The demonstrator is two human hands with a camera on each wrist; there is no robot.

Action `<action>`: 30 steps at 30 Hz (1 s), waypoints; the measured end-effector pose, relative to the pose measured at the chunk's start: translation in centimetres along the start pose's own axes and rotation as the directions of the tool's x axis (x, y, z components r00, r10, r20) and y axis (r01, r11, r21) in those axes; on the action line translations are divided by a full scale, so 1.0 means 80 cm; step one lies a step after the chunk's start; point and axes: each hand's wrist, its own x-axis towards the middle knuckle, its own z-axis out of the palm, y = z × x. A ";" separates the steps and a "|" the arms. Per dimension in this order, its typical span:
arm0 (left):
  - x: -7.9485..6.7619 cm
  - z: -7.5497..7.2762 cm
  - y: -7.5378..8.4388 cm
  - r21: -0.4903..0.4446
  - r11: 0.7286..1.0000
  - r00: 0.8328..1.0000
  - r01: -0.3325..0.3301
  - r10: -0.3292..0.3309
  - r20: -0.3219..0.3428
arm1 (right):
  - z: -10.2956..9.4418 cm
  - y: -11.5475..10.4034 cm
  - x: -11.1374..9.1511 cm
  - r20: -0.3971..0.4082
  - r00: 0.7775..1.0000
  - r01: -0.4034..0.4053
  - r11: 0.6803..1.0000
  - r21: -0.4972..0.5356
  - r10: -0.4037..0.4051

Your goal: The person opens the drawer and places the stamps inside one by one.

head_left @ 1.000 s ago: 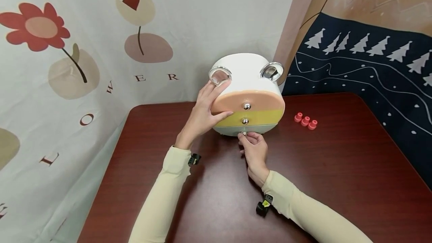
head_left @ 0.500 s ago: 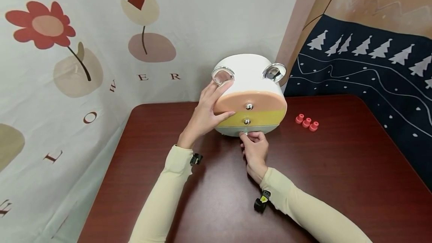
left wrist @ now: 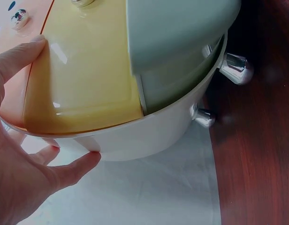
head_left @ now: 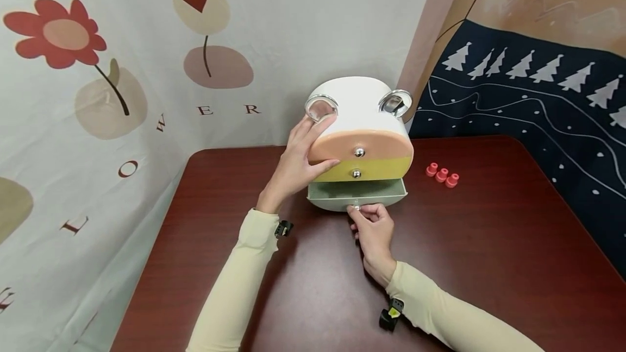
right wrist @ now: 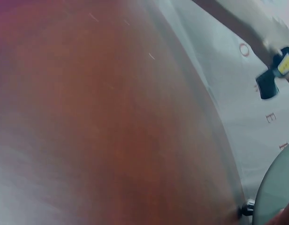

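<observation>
A small white drawer cabinet with silver ear-like rings stands at the back of the table. Its orange drawer and yellow drawer are closed, while the pale green bottom drawer is pulled partway out. My left hand holds the cabinet's left side; in the left wrist view the thumb lies on the front and the other fingers touch the white side. With thumb and index finger, my right hand pinches the bottom drawer's silver knob. Only the green drawer front and a bit of finger show in the right wrist view.
Three small red pegs stand in a row to the right of the cabinet on the dark red table. Silver feet support the cabinet. A printed white cloth hangs behind, with a navy tree-patterned cloth at the right.
The green bottom drawer has slid out toward me, with my right hand moving back on its knob. My left hand stays on the cabinet's side.
</observation>
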 end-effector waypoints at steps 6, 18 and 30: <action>0.000 0.000 -0.002 -0.002 1.000 1.000 0.010 -0.010 -0.003 | -0.017 0.001 -0.026 0.011 1.000 -0.009 1.000 -0.005 0.009; 0.002 0.004 -0.004 0.003 1.000 1.000 0.016 -0.016 -0.003 | -0.042 0.003 -0.061 0.025 0.999 -0.031 0.999 -0.032 0.032; 0.001 0.008 -0.006 -0.008 1.000 1.000 0.002 -0.002 -0.013 | -0.050 0.004 -0.077 0.019 0.999 -0.044 0.994 -0.103 0.047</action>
